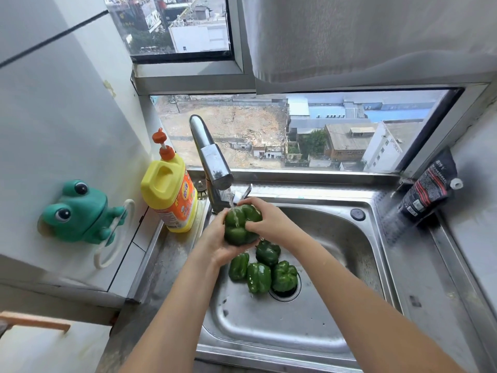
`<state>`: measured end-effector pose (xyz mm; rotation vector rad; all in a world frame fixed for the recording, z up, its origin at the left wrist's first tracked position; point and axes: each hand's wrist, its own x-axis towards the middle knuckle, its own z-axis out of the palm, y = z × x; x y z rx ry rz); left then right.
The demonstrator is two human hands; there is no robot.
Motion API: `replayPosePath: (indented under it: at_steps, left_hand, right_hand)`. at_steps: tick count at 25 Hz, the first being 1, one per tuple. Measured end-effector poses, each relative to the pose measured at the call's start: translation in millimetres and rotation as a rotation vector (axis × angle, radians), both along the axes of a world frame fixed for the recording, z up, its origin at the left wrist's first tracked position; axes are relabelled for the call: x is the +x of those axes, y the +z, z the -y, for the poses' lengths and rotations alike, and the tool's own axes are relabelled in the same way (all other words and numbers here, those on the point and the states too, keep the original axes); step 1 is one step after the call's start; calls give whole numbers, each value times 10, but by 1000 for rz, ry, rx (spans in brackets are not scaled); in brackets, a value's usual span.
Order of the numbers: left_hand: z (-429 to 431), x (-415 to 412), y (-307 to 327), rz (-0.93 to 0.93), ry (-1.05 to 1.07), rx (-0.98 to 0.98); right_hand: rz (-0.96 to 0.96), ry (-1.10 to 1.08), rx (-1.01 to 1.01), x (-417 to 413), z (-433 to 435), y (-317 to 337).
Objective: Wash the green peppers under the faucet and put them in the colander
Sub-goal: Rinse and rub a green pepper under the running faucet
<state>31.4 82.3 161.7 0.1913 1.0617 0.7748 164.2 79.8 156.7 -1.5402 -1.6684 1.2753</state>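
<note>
In the steel sink (336,332) below a window (295,130), four peppers (265,270) lie.

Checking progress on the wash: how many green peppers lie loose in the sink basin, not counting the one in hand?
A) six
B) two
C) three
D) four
D: four peppers lie by the drain, while both hands hold a fifth pepper under the faucet.
</note>
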Motion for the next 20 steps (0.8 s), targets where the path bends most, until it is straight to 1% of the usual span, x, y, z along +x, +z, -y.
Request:
replayPosePath:
  at_steps: [3, 6, 8, 11, 14, 16, 20]
  left_hand:
    - [-14, -67, 53, -173, -109, 107]
    - [34, -49, 123, -211, -86, 157]
    - [61, -46, 144, -222, -84, 178]
    - [103, -76, 154, -287, -166, 244]
    - [110, -130, 195, -320, -225, 278]
    - [84, -153, 206, -331, -220, 307]
    - [64, -121, 228, -307, -162, 319]
  right_hand:
    - [-21, -28, 25, 72, -6, 18]
    - [50, -52, 68, 31, -13, 62]
    - [51, -65, 56, -6, -29, 89]
    - [-10, 20, -35, 58, -64, 90]
    - [-120, 98, -85, 118, -85, 65]
    - [-106, 64, -20, 81, -88, 42]
    - [37, 44, 122, 0, -63, 71]
